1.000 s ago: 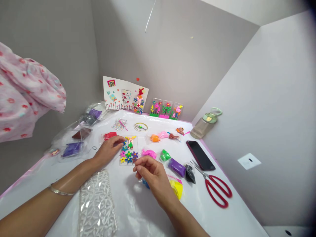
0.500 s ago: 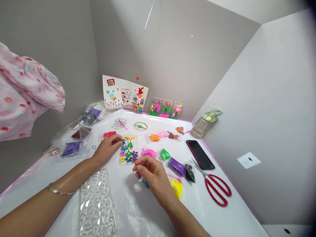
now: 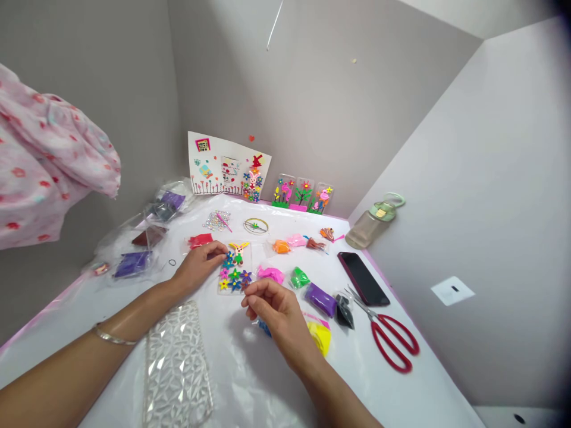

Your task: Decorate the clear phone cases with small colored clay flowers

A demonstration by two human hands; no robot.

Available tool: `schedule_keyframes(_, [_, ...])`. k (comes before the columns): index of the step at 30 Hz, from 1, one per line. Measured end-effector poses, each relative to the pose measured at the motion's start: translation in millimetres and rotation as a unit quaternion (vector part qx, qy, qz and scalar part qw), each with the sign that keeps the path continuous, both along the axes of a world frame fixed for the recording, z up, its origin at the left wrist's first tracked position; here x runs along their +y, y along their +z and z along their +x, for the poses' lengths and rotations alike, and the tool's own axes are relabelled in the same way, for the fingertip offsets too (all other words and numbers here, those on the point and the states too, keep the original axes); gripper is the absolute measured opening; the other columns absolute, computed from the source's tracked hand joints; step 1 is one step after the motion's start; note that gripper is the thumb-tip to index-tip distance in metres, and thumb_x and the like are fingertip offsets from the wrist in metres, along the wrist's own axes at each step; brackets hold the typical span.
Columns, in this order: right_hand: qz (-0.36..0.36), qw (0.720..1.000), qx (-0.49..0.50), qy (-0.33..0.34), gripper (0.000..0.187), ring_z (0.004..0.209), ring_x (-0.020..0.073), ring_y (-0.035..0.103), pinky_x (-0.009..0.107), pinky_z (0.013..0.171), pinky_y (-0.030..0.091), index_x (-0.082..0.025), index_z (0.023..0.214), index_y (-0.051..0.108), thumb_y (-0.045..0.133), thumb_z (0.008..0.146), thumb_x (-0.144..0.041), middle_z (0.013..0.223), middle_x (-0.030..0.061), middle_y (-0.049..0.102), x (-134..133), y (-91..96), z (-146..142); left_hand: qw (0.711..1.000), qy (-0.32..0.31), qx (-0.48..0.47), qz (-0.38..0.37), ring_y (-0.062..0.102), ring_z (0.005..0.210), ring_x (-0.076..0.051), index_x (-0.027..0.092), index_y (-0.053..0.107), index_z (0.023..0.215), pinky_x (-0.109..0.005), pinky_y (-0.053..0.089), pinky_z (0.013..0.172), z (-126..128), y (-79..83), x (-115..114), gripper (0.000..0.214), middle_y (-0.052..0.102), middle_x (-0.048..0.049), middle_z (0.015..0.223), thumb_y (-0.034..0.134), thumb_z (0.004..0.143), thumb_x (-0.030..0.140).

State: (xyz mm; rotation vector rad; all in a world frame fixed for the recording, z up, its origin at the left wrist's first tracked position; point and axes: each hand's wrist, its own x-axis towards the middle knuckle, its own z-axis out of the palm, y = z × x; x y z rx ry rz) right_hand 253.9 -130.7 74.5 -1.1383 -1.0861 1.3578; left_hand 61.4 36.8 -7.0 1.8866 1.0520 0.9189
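Decorated phone case (image 3: 235, 268) lies on the table (image 3: 250, 380), long axis pointing away. Left hand (image 3: 198, 266) fingers press its left edge; right hand (image 3: 272, 309) just below, fingers pinched together (contents unclear).

A blue packet (image 3: 263, 326) lies mostly hidden under the right hand (image 3: 276, 312), whose pinched fingertips conceal whatever they hold. Both forearms and a clear textured case (image 3: 176, 368) run off the bottom edge; pink floral cloth (image 3: 49, 160) is cut off at left.
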Motion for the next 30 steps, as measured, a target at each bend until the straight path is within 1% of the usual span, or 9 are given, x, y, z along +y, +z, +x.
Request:
schedule_keyframes(9, [0.000, 1.000, 0.000, 0.002, 0.019, 0.068, 0.0104, 0.058, 0.025, 0.069, 0.047, -0.018, 0.092, 0.069, 0.074, 0.082, -0.033, 0.082, 0.0002, 0.069, -0.6, 0.7, -0.5, 0.998, 0.010, 0.029, 0.059, 0.069, 0.097, -0.022, 0.016, 0.070, 0.105, -0.044, 0.056, 0.093, -0.4, -3.4, 3.1, 0.030, 0.072, -0.0051, 0.104, 0.065, 0.101, 0.045])
schedule_keyframes(16, [-0.002, 1.000, -0.002, 0.006, 0.019, 0.068, 0.0102, 0.058, 0.024, 0.069, 0.046, -0.018, 0.092, 0.068, 0.073, 0.082, -0.033, 0.082, 0.0003, 0.069, 0.0, 0.3, -1.1, 0.991, 0.012, 0.079, 0.110, 0.068, 0.097, -0.021, 0.017, 0.070, 0.105, -0.043, 0.055, 0.092, -2.1, -6.7, 7.7, 0.027, 0.071, -0.0053, 0.105, 0.064, 0.102, 0.043])
schedule_keyframes(21, [0.001, 1.000, 0.001, 0.007, 0.020, 0.068, 0.0098, 0.058, 0.024, 0.069, 0.046, -0.017, 0.092, 0.068, 0.073, 0.082, -0.033, 0.083, 0.0004, 0.069, 0.1, -0.5, -0.9, 0.986, 0.009, 0.105, 0.127, 0.068, 0.096, -0.021, 0.016, 0.071, 0.107, -0.044, 0.055, 0.092, -4.9, -5.1, 7.2, 0.026, 0.071, -0.0049, 0.103, 0.063, 0.103, 0.041])
schedule_keyframes(26, [0.004, 1.000, 0.001, 0.007, 0.020, 0.068, 0.0094, 0.058, 0.023, 0.068, 0.046, -0.016, 0.093, 0.068, 0.072, 0.082, -0.033, 0.083, 0.0004, 0.069, 0.1, -0.7, -0.1, 0.983, 0.005, 0.123, 0.139, 0.069, 0.100, -0.022, 0.016, 0.071, 0.109, -0.044, 0.055, 0.094, -6.3, -1.1, 5.2, 0.024, 0.072, -0.0055, 0.107, 0.062, 0.104, 0.038])
schedule_keyframes(30, [0.004, 1.000, 0.001, 0.009, 0.019, 0.068, 0.0095, 0.058, 0.023, 0.068, 0.046, -0.016, 0.092, 0.068, 0.072, 0.082, -0.033, 0.082, 0.0004, 0.069, 0.0, -1.1, 0.2, 0.980, 0.013, 0.131, 0.149, 0.068, 0.095, -0.021, 0.016, 0.071, 0.105, -0.042, 0.056, 0.090, -6.5, -2.7, 6.5, 0.023, 0.071, -0.0045, 0.102, 0.064, 0.103, 0.038])
